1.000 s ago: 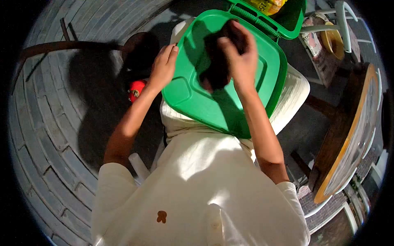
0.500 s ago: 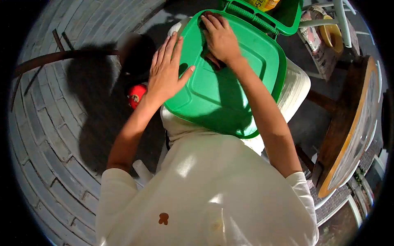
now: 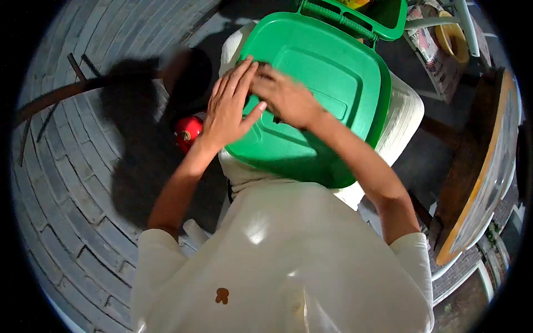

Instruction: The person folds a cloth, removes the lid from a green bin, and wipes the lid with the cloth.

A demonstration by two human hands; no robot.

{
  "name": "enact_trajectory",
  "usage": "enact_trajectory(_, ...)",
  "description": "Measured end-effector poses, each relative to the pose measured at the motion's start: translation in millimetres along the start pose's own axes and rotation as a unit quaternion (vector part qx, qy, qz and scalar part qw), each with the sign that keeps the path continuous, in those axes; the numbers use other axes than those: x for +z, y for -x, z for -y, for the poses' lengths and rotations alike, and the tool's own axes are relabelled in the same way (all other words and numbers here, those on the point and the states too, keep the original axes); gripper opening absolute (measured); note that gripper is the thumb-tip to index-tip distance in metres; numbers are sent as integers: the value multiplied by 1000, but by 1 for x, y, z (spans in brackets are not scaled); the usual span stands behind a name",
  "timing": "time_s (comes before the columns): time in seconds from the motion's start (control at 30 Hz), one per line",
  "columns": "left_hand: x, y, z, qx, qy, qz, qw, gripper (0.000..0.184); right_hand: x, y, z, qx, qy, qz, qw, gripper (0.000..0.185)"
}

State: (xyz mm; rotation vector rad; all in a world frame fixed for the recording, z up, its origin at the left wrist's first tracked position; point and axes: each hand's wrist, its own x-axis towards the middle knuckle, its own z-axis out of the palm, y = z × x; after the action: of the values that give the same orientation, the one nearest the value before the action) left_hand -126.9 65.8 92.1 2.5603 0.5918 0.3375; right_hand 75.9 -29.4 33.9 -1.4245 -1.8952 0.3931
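Observation:
A green lid [image 3: 326, 72] with raised ridges lies flat before me on a pale cushioned seat. My left hand [image 3: 229, 108] rests along its left edge, fingers stretched out and thumb apart. Beside it, my right hand [image 3: 288, 100] presses on the lid's left part, slightly blurred by motion. Under that palm is a dark brown cloth [image 3: 277, 119], mostly hidden, with only small bits of it showing. The fingertips of both hands come close together or overlap near the left rim.
Behind the lid, joined by a hinge, is a green container [image 3: 391, 25] with something yellow inside. A red round object [image 3: 187, 132] sits left of the seat. At right stand a wooden-edged table [image 3: 477, 166] and a yellow bowl [image 3: 452, 39] on newspaper [image 3: 430, 53].
My right hand has slid with the cloth from the lid's far left corner toward me and left, up against my left hand. The left hand has barely moved.

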Motion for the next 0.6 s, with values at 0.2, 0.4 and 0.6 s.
enact_trajectory(0.2, 0, 2, 1, -15, -43, -20, 999, 78, -3, -48, -65, 88, 58, -93, 990, 48)
enact_trajectory(0.4, 6, 1, 9, -17, -8, -50, 999, 74, 23, 4, 16, 92, -62, -8, 994, 44)
enact_trajectory(0.6, 17, 11, 10, -49, 156, -80, 983, 62, -3, 26, 50, -13, -86, 77, 993, 48)
